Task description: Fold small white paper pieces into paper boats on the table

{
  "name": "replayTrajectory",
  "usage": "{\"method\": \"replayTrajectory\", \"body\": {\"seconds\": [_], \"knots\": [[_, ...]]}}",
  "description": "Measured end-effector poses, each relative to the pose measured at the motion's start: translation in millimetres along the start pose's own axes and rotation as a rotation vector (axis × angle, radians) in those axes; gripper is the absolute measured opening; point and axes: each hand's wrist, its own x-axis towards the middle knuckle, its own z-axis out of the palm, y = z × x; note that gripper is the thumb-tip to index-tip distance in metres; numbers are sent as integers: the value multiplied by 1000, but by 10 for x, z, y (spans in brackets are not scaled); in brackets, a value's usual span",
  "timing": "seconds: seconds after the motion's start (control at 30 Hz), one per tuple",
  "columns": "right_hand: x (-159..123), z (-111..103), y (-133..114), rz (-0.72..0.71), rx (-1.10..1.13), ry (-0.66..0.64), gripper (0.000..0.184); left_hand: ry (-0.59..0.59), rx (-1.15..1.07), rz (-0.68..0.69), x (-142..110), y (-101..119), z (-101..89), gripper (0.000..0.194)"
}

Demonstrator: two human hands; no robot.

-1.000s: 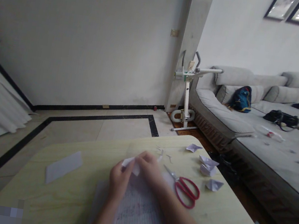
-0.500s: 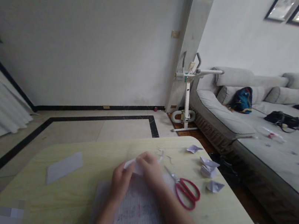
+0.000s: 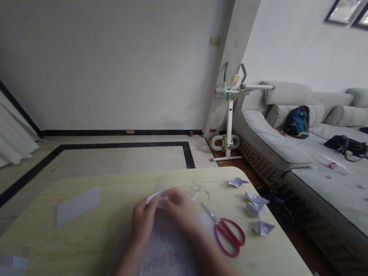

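Note:
Both my hands meet over the middle of a pale yellow table [image 3: 84, 252]. My left hand [image 3: 141, 221] and my right hand [image 3: 178, 211] are closed together on a small piece of white paper [image 3: 155, 195], pinching it just above a lined sheet [image 3: 167, 269] that lies under my forearms. Red-handled scissors [image 3: 228, 234] lie on the table right of my right hand, apart from it.
A flat white paper slip [image 3: 77, 205] lies at the table's left. Several small folded paper pieces [image 3: 256, 209] sit near the right edge. Beyond stand a white exercise bike [image 3: 229, 117] and a grey sofa [image 3: 306, 151] with a blue bag [image 3: 297, 121].
My hands have shifted slightly left while working the small paper between the fingers. Nothing else on the table has moved.

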Motion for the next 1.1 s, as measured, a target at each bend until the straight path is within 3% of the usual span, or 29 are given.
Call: {"method": "replayTrajectory", "body": {"seconds": [0.2, 0.43, 0.57, 0.9, 1.1], "knots": [[-26, 34, -15, -71, -224, 1, 28, 14, -144, -66, 44, -59, -8, 29], [-16, 35, 81, -161, -388, 51, 23, -29, -295, -110, 51, -136, 29, 31], [-12, 26, 71, -144, -384, 50, 18, -37, -302, -114, 63, -172, 39, 32], [19, 37, 161, -114, -281, 164, 11, -222, -233, 31, -60, -23, 33, 46], [28, 44, 181, -89, -231, 175, 11, -163, -173, 60, -45, -59, 22, 49]]}}
